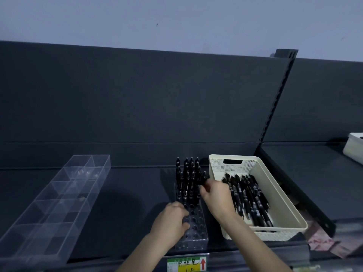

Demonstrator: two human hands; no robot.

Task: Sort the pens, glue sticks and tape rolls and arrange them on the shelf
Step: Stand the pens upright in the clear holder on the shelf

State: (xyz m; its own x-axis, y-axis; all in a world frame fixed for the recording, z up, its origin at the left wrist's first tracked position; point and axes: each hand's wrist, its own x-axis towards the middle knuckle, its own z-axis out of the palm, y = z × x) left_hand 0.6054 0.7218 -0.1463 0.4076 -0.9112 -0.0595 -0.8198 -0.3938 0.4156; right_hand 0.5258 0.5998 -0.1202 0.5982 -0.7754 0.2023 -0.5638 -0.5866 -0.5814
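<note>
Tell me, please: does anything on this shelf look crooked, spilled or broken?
Nothing stands out. Pens stand upright in the pen holder, more pens lie side by side in the cream basket, and the clear divided tray looks intact. The slanted edges seem due to the wide lens.

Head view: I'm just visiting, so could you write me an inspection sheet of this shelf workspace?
Surface: dark shelf, price label on its front edge.
Job's things: standing pens fill the rear of a clear pen holder; loose pens lie in a cream basket; no glue sticks or tape rolls seen.
Clutter: clear divider tray at left.
Grips: left hand holds the pen holder; right hand pinches one pen at the holder.
Cables: nothing seen.
Surroundings: dark back panel, pale wall, white bin far right.
</note>
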